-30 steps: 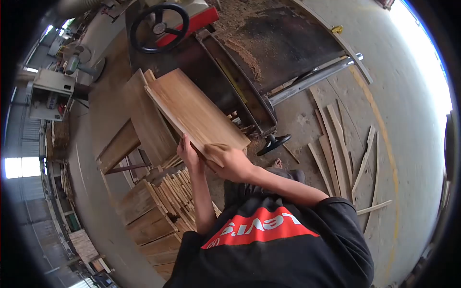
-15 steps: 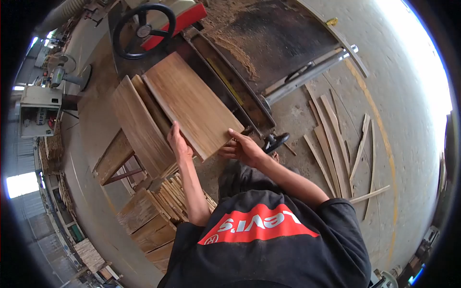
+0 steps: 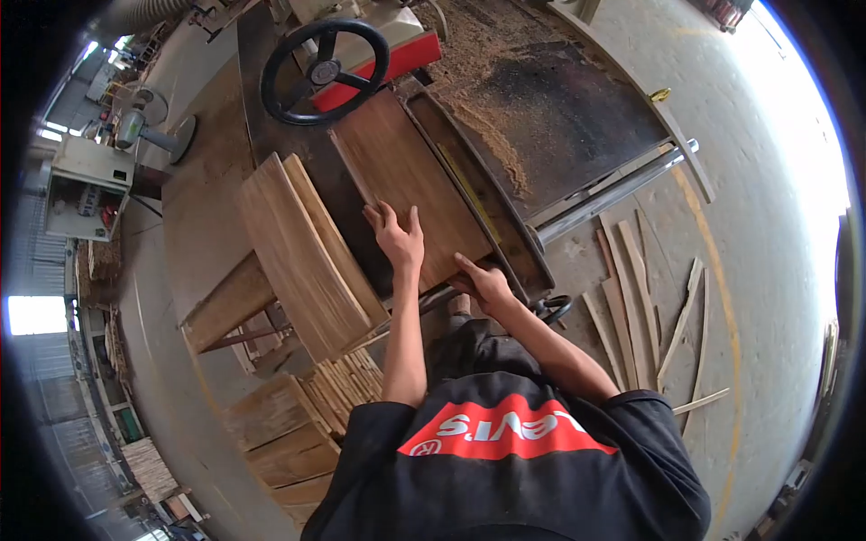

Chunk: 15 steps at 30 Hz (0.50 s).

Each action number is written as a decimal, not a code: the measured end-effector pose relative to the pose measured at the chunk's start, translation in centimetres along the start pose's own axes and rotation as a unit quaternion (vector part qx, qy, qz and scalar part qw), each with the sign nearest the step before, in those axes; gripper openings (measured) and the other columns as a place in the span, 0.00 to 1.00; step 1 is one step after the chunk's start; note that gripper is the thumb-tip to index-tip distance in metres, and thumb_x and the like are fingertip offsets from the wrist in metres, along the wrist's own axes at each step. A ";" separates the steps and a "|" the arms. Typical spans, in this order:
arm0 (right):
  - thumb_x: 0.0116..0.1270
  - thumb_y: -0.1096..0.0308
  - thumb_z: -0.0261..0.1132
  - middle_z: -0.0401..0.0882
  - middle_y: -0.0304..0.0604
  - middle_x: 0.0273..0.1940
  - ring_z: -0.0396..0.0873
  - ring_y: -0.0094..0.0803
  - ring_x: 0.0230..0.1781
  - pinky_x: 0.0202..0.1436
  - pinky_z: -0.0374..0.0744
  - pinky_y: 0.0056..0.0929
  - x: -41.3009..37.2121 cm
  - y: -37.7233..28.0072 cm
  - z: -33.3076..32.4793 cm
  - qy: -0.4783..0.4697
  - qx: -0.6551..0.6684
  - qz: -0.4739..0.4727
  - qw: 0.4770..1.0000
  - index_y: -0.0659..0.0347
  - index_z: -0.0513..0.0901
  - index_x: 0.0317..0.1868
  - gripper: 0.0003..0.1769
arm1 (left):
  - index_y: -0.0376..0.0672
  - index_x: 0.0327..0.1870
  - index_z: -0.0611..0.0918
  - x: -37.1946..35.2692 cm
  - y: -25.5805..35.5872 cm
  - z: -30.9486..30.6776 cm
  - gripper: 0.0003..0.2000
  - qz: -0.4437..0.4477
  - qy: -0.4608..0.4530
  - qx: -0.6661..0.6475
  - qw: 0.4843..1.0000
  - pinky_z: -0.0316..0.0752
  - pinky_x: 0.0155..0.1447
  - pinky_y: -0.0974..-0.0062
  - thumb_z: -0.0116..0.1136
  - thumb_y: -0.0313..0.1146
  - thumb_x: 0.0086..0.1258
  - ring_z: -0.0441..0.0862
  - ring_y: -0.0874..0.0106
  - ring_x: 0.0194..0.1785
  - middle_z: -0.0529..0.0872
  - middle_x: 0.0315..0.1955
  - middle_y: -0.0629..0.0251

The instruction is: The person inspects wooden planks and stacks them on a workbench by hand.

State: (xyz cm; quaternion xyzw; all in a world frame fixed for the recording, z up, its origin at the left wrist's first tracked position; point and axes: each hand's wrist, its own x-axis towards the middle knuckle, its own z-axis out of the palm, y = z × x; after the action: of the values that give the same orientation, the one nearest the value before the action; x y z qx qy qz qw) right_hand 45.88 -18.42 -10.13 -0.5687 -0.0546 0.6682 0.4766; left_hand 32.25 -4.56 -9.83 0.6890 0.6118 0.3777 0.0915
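Observation:
A flat brown wooden board [image 3: 406, 167] lies on the dark metal machine table, its long side along a metal channel [image 3: 474, 194]. My left hand [image 3: 400, 241] rests on the board near its left edge, fingers spread. At the board's near right end, my right hand [image 3: 488, 288] grips with the thumb on top; the other fingers are partly hidden below the edge. To the left of my left hand lie more wooden boards [image 3: 293, 248], overlapping in a small stack. The far end of the held board reaches close to a red machine part [image 3: 374, 70].
A black handwheel [image 3: 325, 72] stands over the table's far side. Sawdust [image 3: 505, 149] covers the dark surface beyond the channel. Thin wooden strips [image 3: 631, 288] lie on the floor at right. Stacked wood [image 3: 289, 415] sits at lower left. A fan [image 3: 153, 133] stands far left.
The board has moved forward and down, from tilted in both hands to flat on the table beside the channel. My left hand has shifted from its edge to its top, fingers spread.

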 end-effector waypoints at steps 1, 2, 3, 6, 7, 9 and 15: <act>0.70 0.41 0.71 0.91 0.50 0.36 0.90 0.36 0.33 0.33 0.86 0.31 0.3 -0.2 0.2 0.059 -0.131 -0.024 0.989 0.76 0.83 0.54 0.38 | 0.21 0.68 0.74 0.2 0.0 0.1 0.33 0.004 0.006 0.001 1.000 0.62 0.80 0.49 0.66 0.44 0.74 0.59 0.32 0.78 0.63 0.71 0.17; 0.70 0.42 0.72 0.90 0.49 0.34 0.89 0.35 0.29 0.31 0.86 0.31 0.3 -0.3 0.0 0.053 -0.167 -0.015 0.984 0.76 0.84 0.52 0.36 | 0.21 0.67 0.75 0.5 -0.1 0.0 0.32 0.002 0.009 -0.001 1.000 0.63 0.80 0.49 0.66 0.44 0.74 0.60 0.32 0.78 0.63 0.70 0.17; 0.69 0.43 0.73 0.89 0.49 0.32 0.88 0.35 0.26 0.28 0.86 0.30 -0.8 -1.5 0.4 0.047 -0.200 -0.008 0.979 0.75 0.85 0.49 0.35 | 0.21 0.66 0.76 1.0 -0.1 -0.2 0.32 0.002 0.011 -0.003 1.000 0.64 0.79 0.49 0.66 0.44 0.74 0.61 0.32 0.77 0.64 0.69 0.17; 0.71 0.43 0.72 0.87 0.49 0.25 0.85 0.33 0.18 0.23 0.84 0.29 -2.0 -4.1 1.8 0.055 -0.207 0.002 0.977 0.74 0.86 0.39 0.33 | 0.20 0.63 0.78 2.3 -0.4 0.5 0.30 -0.004 0.013 -0.005 1.000 0.66 0.78 0.51 0.65 0.43 0.75 0.64 0.33 0.76 0.66 0.68 0.17; 0.71 0.42 0.71 0.86 0.49 0.22 0.84 0.33 0.16 0.21 0.83 0.29 -1.8 -4.4 2.5 0.060 -0.194 0.004 0.979 0.74 0.86 0.35 0.34 | 0.20 0.63 0.79 2.9 -0.5 0.6 0.30 -0.008 0.013 -0.003 1.000 0.66 0.78 0.51 0.65 0.43 0.75 0.65 0.34 0.76 0.67 0.67 0.17; 0.74 0.43 0.69 0.87 0.50 0.24 0.85 0.33 0.17 0.20 0.80 0.29 -0.8 -4.2 4.3 0.092 -0.123 -0.025 0.988 0.73 0.85 0.30 0.33 | 0.20 0.63 0.79 4.3 -0.9 0.9 0.29 -0.007 0.015 0.010 1.000 0.67 0.78 0.52 0.64 0.42 0.75 0.65 0.34 0.76 0.67 0.67 0.17; 0.77 0.48 0.67 0.87 0.48 0.22 0.82 0.31 0.17 0.21 0.78 0.28 5.1 -5.1 9.3 0.143 -0.054 -0.099 0.983 0.71 0.86 0.30 0.29 | 0.21 0.59 0.82 11.4 -3.2 3.1 0.24 0.013 0.065 -0.007 0.998 0.72 0.74 0.53 0.58 0.39 0.78 0.72 0.37 0.72 0.81 0.58 0.26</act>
State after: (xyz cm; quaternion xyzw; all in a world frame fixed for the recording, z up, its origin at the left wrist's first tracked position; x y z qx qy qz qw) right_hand 41.78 -7.79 -7.37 -0.6752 -0.0782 0.5256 0.5116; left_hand 31.36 7.64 -9.19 0.6706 0.6043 0.4272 0.0518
